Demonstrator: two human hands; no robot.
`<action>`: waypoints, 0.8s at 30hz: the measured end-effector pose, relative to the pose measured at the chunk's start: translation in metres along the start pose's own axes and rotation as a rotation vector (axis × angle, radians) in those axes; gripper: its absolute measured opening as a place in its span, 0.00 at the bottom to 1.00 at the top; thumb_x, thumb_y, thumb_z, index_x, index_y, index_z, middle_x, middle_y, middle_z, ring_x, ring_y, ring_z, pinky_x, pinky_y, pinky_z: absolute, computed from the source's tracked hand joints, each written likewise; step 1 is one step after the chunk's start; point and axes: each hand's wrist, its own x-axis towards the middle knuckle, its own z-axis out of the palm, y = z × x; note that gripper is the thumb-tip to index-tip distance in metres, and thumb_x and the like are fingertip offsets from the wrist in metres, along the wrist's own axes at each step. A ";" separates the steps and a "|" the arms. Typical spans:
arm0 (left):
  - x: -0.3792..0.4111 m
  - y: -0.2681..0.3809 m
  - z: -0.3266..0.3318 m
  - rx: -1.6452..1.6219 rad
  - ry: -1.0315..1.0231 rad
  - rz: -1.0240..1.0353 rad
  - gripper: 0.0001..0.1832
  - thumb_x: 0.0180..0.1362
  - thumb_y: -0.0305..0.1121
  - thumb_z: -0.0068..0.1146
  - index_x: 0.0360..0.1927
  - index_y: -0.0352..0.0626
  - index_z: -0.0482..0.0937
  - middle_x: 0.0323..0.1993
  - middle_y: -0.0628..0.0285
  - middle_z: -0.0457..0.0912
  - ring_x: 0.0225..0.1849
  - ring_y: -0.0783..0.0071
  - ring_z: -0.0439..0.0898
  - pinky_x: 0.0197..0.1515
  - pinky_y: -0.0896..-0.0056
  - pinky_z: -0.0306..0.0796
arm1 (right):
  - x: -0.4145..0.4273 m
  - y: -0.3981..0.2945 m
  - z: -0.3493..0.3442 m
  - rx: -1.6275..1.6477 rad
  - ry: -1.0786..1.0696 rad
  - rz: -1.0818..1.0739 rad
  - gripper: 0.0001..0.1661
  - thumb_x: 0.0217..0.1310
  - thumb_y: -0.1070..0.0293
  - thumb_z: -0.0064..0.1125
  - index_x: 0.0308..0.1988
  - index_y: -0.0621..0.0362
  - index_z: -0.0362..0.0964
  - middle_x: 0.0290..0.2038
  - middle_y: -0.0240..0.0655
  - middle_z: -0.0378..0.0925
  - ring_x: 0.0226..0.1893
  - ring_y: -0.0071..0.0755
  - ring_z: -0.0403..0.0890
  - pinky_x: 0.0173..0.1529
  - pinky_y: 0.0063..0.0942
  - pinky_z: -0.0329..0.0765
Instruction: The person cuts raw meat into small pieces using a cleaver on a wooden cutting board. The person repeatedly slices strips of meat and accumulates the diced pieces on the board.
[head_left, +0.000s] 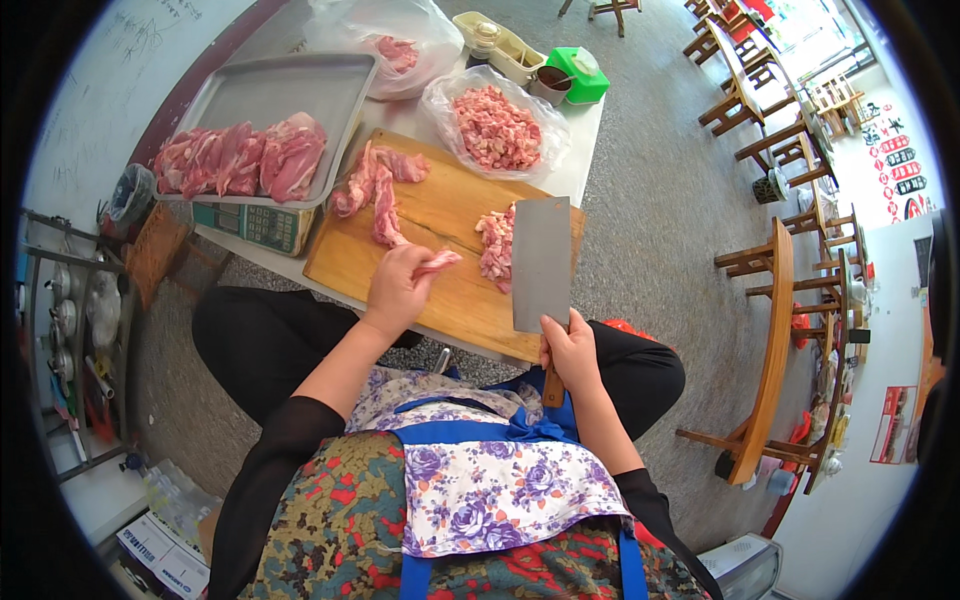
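My left hand grips the near end of a raw meat strip, its tip poking out past my fingers over the wooden cutting board. More pieces of meat lie at the board's far left, beside that strip. In my right hand is a cleaver, held by its wooden handle with the broad blade face up. The blade lies over the board's right side and partly hides a small heap of diced meat. Whether the blade touches the board I cannot tell.
A metal tray with large meat pieces rests on a scale. Behind the board stand a plastic bag of diced meat, another bag, a seasoning container, a metal cup and a green box.
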 end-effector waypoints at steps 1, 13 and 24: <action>0.004 0.007 0.002 0.079 0.031 0.156 0.11 0.53 0.23 0.65 0.40 0.42 0.79 0.36 0.58 0.83 0.41 0.55 0.82 0.46 0.57 0.73 | -0.001 0.001 -0.001 -0.023 0.001 -0.026 0.08 0.71 0.68 0.56 0.44 0.60 0.70 0.20 0.28 0.71 0.13 0.20 0.70 0.18 0.21 0.68; -0.065 -0.015 0.006 0.494 -0.537 0.059 0.37 0.55 0.42 0.68 0.70 0.71 0.71 0.78 0.49 0.52 0.80 0.43 0.47 0.75 0.38 0.45 | -0.005 0.020 -0.003 -0.830 -0.076 -0.370 0.10 0.65 0.67 0.61 0.36 0.63 0.72 0.24 0.48 0.79 0.25 0.50 0.83 0.31 0.43 0.76; -0.076 -0.023 0.030 0.338 -0.269 0.221 0.26 0.55 0.31 0.64 0.59 0.41 0.77 0.60 0.54 0.73 0.62 0.50 0.70 0.66 0.52 0.64 | -0.005 0.015 -0.004 -1.136 -0.196 -0.397 0.12 0.66 0.63 0.58 0.33 0.58 0.67 0.23 0.50 0.78 0.27 0.61 0.81 0.33 0.54 0.77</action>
